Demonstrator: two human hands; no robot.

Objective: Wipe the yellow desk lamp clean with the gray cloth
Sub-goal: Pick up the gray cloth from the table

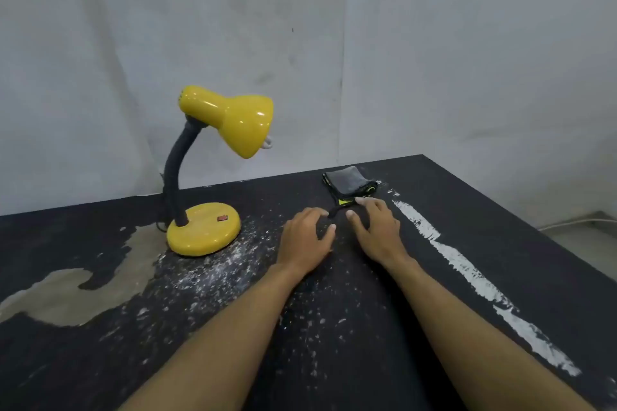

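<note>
Lamp: upright, table left-rear, shade tilted down-right, untouched.
Cloth: folded, far centre, well apart from lamp; black loop trails toward hands.
Left hand, right hand: both extended, likely for pickup; fingers spread, gripping nothing.
Unclear: right fingertip-to-cloth contact. Bulb mostly hidden.

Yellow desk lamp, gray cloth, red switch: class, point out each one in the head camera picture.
yellow desk lamp [233, 120]: head view, middle of the shade.
gray cloth [347, 181]: head view, its folded gray top.
red switch [222, 218]: head view, the rocker on the lamp's base.
</note>
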